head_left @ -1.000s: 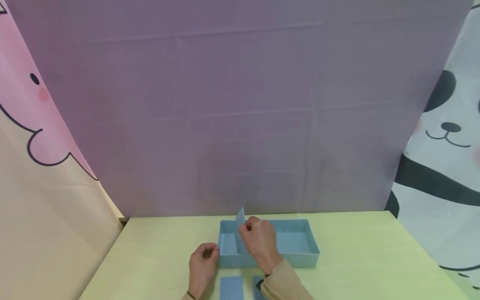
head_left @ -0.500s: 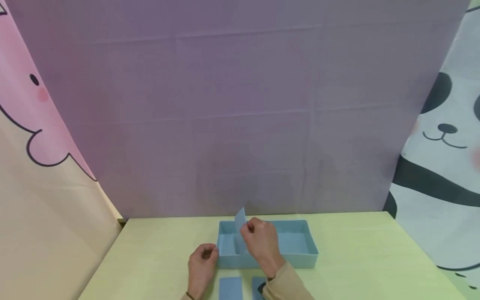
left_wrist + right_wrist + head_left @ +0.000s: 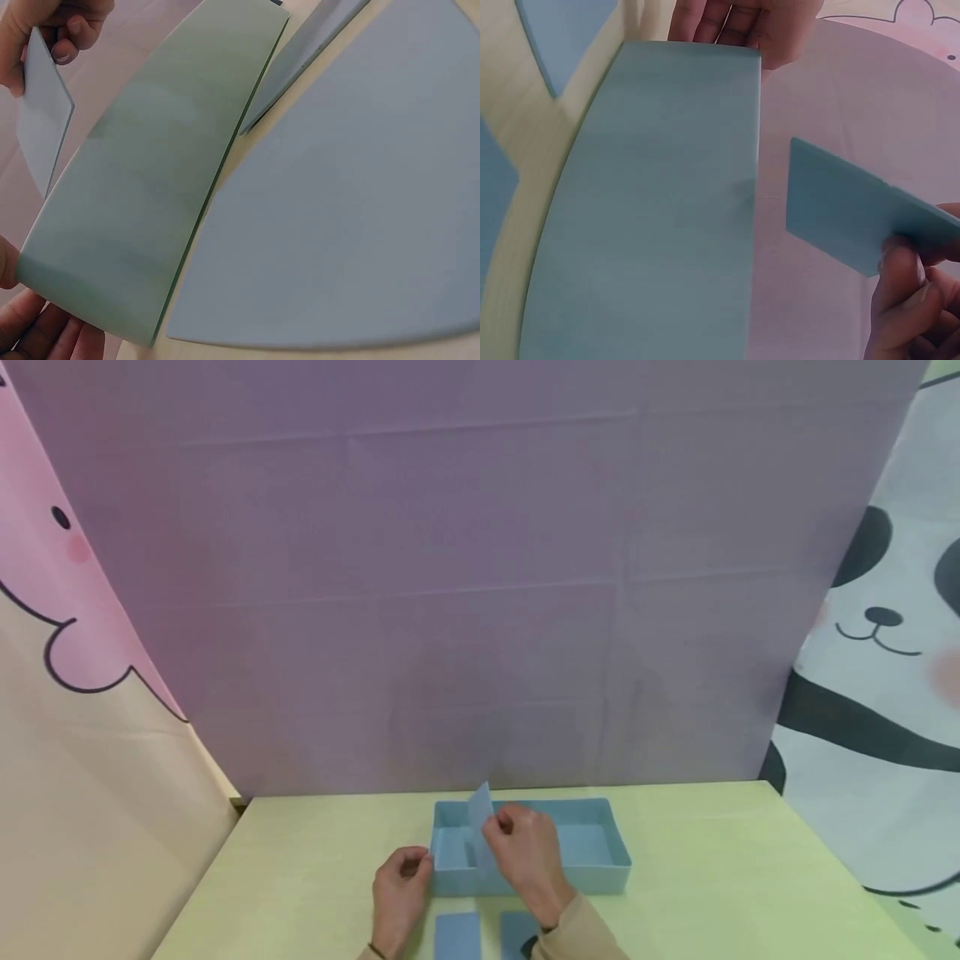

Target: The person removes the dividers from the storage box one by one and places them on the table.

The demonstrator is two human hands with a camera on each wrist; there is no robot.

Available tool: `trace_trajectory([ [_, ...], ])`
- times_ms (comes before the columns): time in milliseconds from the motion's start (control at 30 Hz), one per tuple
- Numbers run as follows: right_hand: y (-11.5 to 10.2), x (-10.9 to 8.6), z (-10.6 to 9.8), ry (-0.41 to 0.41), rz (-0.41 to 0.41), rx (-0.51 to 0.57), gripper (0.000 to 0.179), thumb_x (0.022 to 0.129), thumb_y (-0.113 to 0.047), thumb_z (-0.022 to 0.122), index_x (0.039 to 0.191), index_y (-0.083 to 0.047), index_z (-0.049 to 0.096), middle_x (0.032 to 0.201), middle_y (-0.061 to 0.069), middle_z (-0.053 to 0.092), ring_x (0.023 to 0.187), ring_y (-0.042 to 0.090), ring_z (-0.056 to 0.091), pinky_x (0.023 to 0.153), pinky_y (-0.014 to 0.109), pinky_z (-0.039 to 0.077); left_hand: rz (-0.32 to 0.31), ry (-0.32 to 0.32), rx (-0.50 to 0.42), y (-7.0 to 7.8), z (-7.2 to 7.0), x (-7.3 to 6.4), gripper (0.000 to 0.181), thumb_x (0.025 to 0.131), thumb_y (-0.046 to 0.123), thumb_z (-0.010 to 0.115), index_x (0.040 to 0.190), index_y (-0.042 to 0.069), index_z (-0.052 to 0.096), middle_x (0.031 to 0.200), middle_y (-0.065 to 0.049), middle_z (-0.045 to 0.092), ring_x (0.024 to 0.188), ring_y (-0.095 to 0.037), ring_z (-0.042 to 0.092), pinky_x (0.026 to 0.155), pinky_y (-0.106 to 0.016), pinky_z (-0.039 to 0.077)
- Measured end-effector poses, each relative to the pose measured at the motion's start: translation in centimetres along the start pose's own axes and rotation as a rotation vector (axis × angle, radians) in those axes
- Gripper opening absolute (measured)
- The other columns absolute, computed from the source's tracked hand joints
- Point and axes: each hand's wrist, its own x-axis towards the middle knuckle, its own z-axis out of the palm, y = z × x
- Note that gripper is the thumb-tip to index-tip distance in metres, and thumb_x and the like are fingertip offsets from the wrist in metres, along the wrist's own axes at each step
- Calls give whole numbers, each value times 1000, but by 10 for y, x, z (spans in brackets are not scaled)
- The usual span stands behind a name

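A long, light-blue open tray (image 3: 592, 881) sits on the table. At its left end my left hand (image 3: 402, 892) grips the wall, thumb at the rim and fingers against the outer side. Above the tray's left part, my right hand (image 3: 527, 852) pinches a thin flat blue panel (image 3: 480, 827) between thumb and fingers. That panel (image 3: 832, 202) stands on edge, tilted, above the rim in the right wrist view. From the left wrist side the panel (image 3: 46, 112) shows beyond the tray's front wall (image 3: 157, 172). The right forearm covers part of the tray's front.
Two more flat blue panels lie on the table in front of the tray, a left one (image 3: 457, 935) and a right one (image 3: 516, 931) partly under the right sleeve (image 3: 581, 935). A purple-grey cloth (image 3: 420, 610) hangs behind the pale table (image 3: 697, 843).
The panel in my right hand has dropped slightly and turned, showing more of its face. The left hand keeps its place at the tray's end. The head view has shifted slightly.
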Motion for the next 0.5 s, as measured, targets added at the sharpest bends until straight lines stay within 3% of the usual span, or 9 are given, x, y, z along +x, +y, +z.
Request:
trace_trajectory([
  [500, 1, -8, -15, -46, 58, 63, 22, 76, -7, 63, 60, -20, 56, 53, -13, 47, 47, 2, 41, 49, 20, 39, 9, 4, 1, -2, 1, 0, 7, 84, 5, 68, 90, 2, 69, 83, -6, 67, 76, -16, 62, 68, -28, 50],
])
